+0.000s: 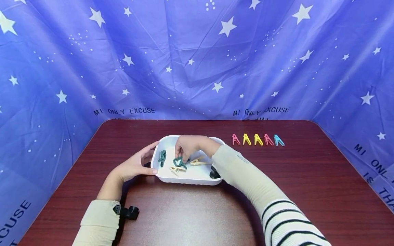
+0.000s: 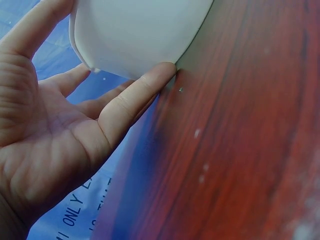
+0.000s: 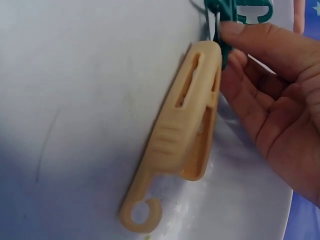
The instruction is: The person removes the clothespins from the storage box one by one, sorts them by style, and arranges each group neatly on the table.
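Observation:
A white plastic tray (image 1: pixel 191 180) stands on the table with green and cream clothespins in it. My left hand (image 1: pixel 134 166) holds the tray's left end, thumb at the near corner and fingers at the far one; in the left wrist view, fingertips touch the white wall. Reaching into the tray, my right hand (image 1: pixel 188 146) pinches a green clothespin (image 1: pixel 178 162) between thumb and fingers. A cream clothespin (image 3: pixel 175 125) with a hooked end lies close to these fingers. Another cream clothespin (image 1: pixel 176 170) lies nearer the front, and a second green clothespin (image 1: pixel 162 158) rests at the left.
Several clothespins stand in a row on the table right of the tray: a pink clothespin (image 1: pixel 235 139), yellow ones, another pink one and a blue clothespin (image 1: pixel 278 140). The dark red wooden table (image 1: pixel 197 212) ends at a blue star-printed curtain (image 1: pixel 197 51).

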The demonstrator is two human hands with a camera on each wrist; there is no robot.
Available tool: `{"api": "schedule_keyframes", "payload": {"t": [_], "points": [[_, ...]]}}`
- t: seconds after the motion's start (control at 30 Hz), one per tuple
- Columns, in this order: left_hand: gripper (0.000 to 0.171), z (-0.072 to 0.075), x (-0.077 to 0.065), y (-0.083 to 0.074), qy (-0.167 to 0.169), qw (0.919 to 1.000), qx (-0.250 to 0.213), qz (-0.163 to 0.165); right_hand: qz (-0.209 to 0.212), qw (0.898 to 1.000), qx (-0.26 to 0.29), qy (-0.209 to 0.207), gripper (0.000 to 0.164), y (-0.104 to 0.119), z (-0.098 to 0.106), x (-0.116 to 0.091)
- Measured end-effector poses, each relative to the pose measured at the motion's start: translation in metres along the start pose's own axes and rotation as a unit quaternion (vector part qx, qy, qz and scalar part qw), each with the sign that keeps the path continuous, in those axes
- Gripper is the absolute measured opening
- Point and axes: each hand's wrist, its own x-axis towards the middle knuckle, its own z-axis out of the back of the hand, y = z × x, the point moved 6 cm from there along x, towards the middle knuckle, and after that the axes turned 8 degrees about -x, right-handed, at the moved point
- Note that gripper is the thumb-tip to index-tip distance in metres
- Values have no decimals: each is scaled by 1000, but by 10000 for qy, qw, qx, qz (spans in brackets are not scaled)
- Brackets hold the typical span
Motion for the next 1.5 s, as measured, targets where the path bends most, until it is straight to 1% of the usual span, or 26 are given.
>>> {"api": "schedule_keyframes", "payload": {"t": [0.13,0.23,0.5,0.77,0.93,1.23,1.37,1.5], "points": [[101,0,1,0,-6,10000,-4,6,95,9989,440,-95,25,0,6,-5],[101,1,1,-1,-34,10000,-14,35,142,9975,673,-150,26,-1,10,-9],[101,0,1,-1,-52,10000,0,76,175,9954,837,-421,27,-2,28,-25],[101,-2,4,-3,-54,10000,64,46,265,9922,830,-893,27,-4,49,-45],[101,-3,4,-1,-52,9999,18,84,160,9896,860,-1145,28,-4,57,-60],[99,-1,-1,-1,-127,9999,86,77,43,9840,671,-1653,27,-1,59,-90],[99,-1,-2,0,-94,9999,45,78,-190,9787,643,-1940,26,-5,58,-101],[99,-2,-2,1,-97,9999,16,92,-369,9708,632,-2286,25,-9,56,-113]]}}
